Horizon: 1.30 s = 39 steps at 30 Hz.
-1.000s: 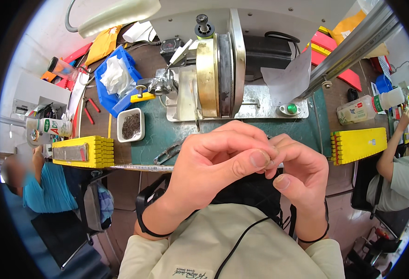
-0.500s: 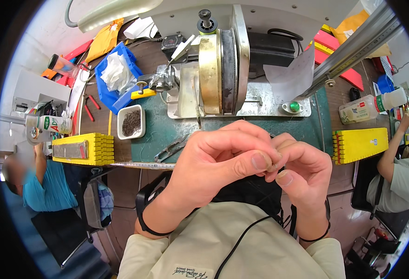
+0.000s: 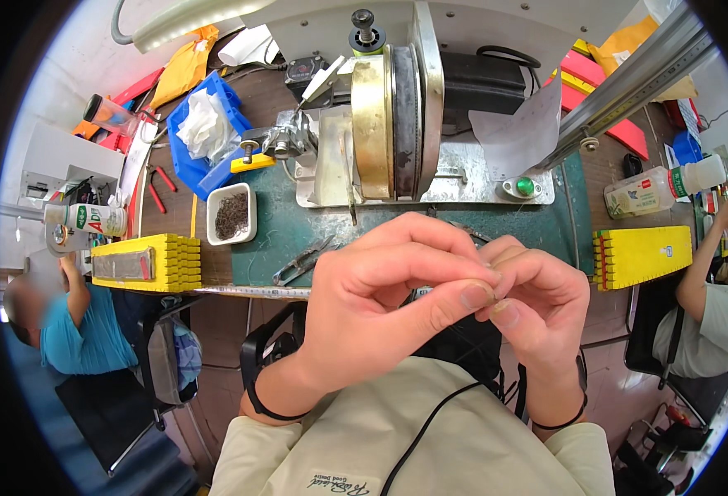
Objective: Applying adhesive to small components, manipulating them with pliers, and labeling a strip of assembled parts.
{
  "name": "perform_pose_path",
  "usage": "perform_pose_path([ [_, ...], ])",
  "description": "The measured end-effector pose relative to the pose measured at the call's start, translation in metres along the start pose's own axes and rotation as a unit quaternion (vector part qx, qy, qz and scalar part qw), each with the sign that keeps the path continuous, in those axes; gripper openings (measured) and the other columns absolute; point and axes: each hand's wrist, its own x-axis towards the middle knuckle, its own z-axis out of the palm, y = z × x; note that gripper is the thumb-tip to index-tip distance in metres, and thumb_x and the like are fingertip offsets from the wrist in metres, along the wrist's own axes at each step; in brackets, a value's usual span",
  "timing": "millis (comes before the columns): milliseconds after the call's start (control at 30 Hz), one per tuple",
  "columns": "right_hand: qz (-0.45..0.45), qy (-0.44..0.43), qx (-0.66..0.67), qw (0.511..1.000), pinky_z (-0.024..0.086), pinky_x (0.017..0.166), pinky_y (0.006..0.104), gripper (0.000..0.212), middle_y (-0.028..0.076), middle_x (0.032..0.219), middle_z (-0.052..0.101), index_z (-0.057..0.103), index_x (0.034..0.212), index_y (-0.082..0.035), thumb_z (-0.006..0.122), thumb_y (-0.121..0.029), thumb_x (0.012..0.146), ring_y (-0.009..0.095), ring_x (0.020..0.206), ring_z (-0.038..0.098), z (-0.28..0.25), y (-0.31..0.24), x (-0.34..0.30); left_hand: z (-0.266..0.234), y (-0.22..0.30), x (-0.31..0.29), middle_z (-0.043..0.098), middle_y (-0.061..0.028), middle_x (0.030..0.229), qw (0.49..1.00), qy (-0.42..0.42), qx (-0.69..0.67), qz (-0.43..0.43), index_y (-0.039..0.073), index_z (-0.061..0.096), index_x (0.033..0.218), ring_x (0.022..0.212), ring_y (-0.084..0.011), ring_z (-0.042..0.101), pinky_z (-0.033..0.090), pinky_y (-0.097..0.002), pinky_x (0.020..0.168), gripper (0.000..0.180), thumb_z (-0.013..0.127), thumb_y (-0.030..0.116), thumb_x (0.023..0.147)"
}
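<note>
Fingertips meet on the near side of the brass-rimmed wheel.
The left hand presses thumb to forefinger against the curled fingertips of the right hand; whether they pinch something small cannot be told. Left of the wheel and nearer the person, a white dish holds thin dark pieces; a plier-like tool lies on the worktop's green mat, between dish and left hand.
</note>
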Motion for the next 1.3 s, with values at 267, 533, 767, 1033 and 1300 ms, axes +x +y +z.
perform_pose_path([
  [267,-0.009,0.009,-0.055,0.998,0.047,0.08,0.0308,0.009,0.011,0.091,0.067,0.068,0.093,0.004,0.066,0.008,0.085,0.019,0.087,0.061,0.002,-0.001,0.001,0.002,0.001,-0.001,0.064,-0.0157,0.1,0.995,0.041,0.085,0.033,-0.005,0.072,0.094,0.09,-0.019,0.065,0.055,-0.0283,0.079,0.008,0.072,-0.002,0.086],
  [533,-0.007,-0.013,-0.055,0.998,0.049,0.08,0.0329,0.012,0.011,0.089,0.07,0.07,0.097,0.005,0.058,0.002,0.092,0.02,0.087,0.061,-0.001,0.0,0.003,-0.006,-0.007,0.005,0.063,-0.016,0.1,0.994,0.027,-0.087,-0.067,-0.005,0.071,0.095,0.084,-0.0194,0.062,0.052,-0.0306,0.073,0.022,0.069,0.017,0.093],
  [767,-0.025,-0.033,-0.04,0.998,0.049,0.082,0.033,0.013,0.009,0.091,0.073,0.07,0.095,0.003,0.068,0.003,0.082,0.02,0.088,0.062,0.005,-0.002,0.005,-0.013,-0.013,0.006,0.059,-0.0152,0.103,0.965,-0.026,-0.225,-0.131,-0.005,0.07,0.097,0.081,-0.019,0.06,0.05,-0.0296,0.071,0.022,0.067,0.017,0.095],
  [1033,-0.038,-0.069,-0.061,0.995,0.048,0.083,0.0326,0.021,0.008,0.092,0.073,0.07,0.094,0.002,0.072,0.005,0.074,0.02,0.087,0.062,0.001,-0.002,0.008,-0.014,-0.01,0.008,0.058,-0.0156,0.104,0.957,-0.047,-0.25,-0.139,-0.004,0.071,0.096,0.081,-0.0184,0.06,0.05,-0.0287,0.072,0.02,0.069,0.015,0.093],
  [1300,-0.04,-0.067,-0.038,0.996,0.047,0.084,0.0327,0.018,0.007,0.091,0.073,0.07,0.091,0.001,0.074,0.005,0.074,0.02,0.088,0.061,-0.001,0.002,0.006,-0.015,-0.011,0.007,0.059,-0.0162,0.104,0.962,-0.043,-0.225,-0.146,-0.005,0.072,0.095,0.08,-0.018,0.062,0.052,-0.0274,0.07,0.016,0.072,0.01,0.09],
])
